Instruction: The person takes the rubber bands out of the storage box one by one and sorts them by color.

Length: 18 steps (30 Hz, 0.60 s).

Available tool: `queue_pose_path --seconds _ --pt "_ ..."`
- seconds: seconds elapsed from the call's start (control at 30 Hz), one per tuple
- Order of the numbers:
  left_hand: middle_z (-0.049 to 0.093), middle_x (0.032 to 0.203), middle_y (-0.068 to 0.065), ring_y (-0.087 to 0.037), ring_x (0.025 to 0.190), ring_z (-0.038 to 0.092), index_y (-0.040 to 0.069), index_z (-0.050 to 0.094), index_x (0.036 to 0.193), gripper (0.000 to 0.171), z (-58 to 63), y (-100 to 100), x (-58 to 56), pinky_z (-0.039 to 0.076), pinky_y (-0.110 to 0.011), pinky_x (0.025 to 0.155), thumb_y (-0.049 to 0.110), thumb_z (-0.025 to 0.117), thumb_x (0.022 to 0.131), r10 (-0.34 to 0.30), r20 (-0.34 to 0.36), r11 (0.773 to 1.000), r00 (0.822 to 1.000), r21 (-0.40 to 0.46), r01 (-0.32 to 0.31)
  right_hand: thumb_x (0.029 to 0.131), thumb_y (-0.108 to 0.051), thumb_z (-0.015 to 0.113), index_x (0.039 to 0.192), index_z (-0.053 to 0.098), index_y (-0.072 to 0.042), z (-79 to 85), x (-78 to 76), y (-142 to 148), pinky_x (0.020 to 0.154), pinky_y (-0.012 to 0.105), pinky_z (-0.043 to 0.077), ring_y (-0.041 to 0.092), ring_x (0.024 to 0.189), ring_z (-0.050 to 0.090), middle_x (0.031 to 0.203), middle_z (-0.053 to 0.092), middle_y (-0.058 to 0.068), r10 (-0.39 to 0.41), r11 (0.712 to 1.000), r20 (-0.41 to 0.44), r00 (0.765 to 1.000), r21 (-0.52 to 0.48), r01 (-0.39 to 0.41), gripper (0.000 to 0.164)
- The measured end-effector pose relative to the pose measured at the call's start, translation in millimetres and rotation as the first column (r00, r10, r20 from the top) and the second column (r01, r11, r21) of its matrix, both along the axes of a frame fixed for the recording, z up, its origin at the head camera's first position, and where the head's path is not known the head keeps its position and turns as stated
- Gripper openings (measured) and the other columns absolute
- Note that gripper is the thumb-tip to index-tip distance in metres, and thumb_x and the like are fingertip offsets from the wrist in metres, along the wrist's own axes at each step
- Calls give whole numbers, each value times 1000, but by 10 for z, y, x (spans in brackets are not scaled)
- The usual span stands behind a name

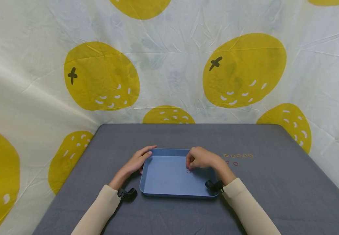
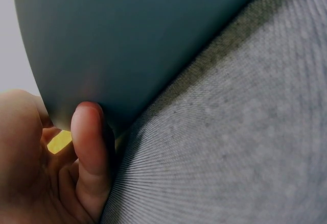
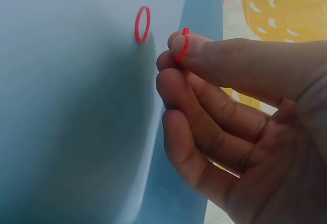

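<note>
A blue shallow tray (image 1: 169, 186) lies on the grey table. My left hand (image 1: 135, 162) holds it at the far left corner, one fingertip (image 2: 88, 114) against the outer wall in the left wrist view. Over the tray's right half, my right hand (image 1: 200, 158) pinches a small red rubber band (image 3: 184, 48) between thumb and index finger. The other fingers of that hand curl loosely below. Close by, a second red rubber band (image 3: 137, 30) rests on the tray floor.
Right of the tray, a row of several orange-yellow rubber bands (image 1: 238, 155) lies on the table (image 1: 275, 195). Nearer than that row are red rubber bands (image 1: 235, 164), one partly behind the right hand's side. A patterned cloth (image 1: 169, 78) hangs behind the table.
</note>
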<state>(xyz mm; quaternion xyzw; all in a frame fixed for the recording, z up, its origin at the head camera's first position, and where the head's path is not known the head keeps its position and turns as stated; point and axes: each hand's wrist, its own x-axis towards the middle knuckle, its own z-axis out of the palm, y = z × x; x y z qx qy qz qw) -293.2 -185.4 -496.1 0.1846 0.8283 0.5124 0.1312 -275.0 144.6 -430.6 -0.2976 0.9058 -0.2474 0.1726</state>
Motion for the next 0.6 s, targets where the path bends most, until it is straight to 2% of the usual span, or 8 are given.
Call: queue_pose_path --seconds 0.6 --pt "56 148 -17 -18 45 54 26 47 157 44 -6 5 -1 51 -35 42 32 43 113 5 -1 1000 1000 1 -5 94 -1 71 84 78 -11 227 18 199 68 26 51 9 71 60 80 73 -3 -28 998 -27 999 -63 26 16"
